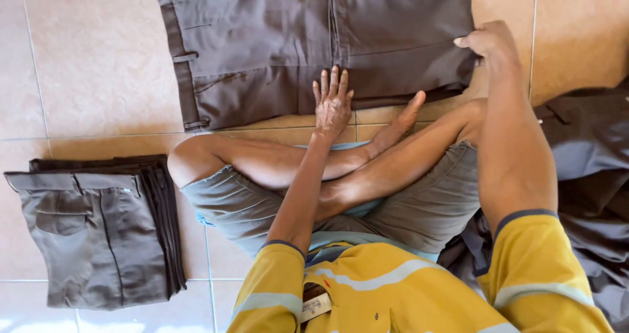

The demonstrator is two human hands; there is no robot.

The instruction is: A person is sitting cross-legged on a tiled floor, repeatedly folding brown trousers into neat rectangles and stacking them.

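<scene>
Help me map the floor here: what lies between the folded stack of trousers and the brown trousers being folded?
Only bare tan floor tile lies between the folded stack and the brown trousers, with the person's knee just beside that gap, in the head view.

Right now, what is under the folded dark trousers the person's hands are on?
The dark trousers lie flat on the beige tiled floor, which shows all around them. The left hand presses on top; the right hand grips the folded edge. Anything beneath the cloth is covered.

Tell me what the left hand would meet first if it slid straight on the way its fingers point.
The left hand lies flat on the dark brown folded trousers, fingers pointing away from the person. Going straight on, it would likely just cross more of that cloth, then the beige floor tile beyond.
</scene>
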